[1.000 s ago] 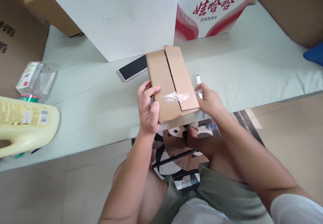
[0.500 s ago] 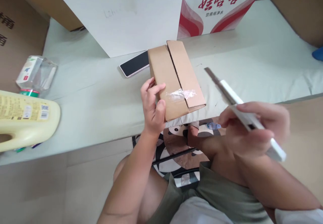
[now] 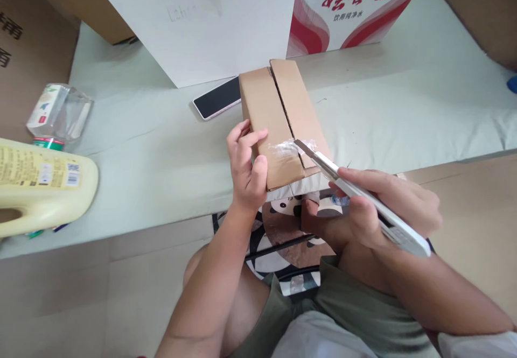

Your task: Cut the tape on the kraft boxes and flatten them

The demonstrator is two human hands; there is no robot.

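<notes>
A small brown cardboard box [image 3: 278, 116] lies on the pale green table [image 3: 161, 148], its two top flaps joined by a strip of clear tape [image 3: 288, 147]. My left hand [image 3: 246, 167] grips the box's near left corner, fingers curled over the top. My right hand [image 3: 388, 207] is closed round a white utility knife [image 3: 363, 196]. The knife's blade tip rests on the tape at the seam between the flaps.
A phone [image 3: 218, 98] lies face up just left of the box. A big white box [image 3: 194, 19] and a red-and-white carton [image 3: 355, 8] stand behind. At the left lie a yellow jug [image 3: 44, 185] and a crushed clear bottle [image 3: 58, 116]. My knees are below the table edge.
My right hand picked the knife up from the table beside the box, raised it, then brought the blade down onto the tape. My left hand kept its hold on the box.
</notes>
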